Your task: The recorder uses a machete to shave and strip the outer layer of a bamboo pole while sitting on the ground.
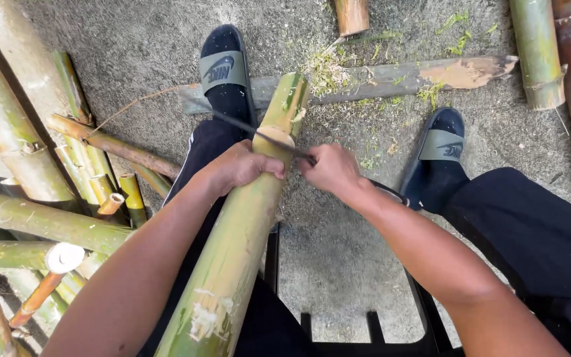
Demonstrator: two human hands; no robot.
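A thick green bamboo pole (236, 244) lies along my left thigh, its far end resting near a split bamboo slat (391, 78) on the ground. My left hand (239, 166) wraps around the pole at a pale node. My right hand (332, 168) grips the handle of a dark knife (259, 132), whose blade lies across the pole just beyond my left hand. My feet wear dark slide sandals (223, 66) on either side of the pole.
Several green and brown bamboo poles (34, 218) are heaped on the left. More bamboo lengths (566, 59) lie at the upper right. Green shavings (328, 69) are scattered on the grey concrete. I sit on a dark frame seat (371, 330).
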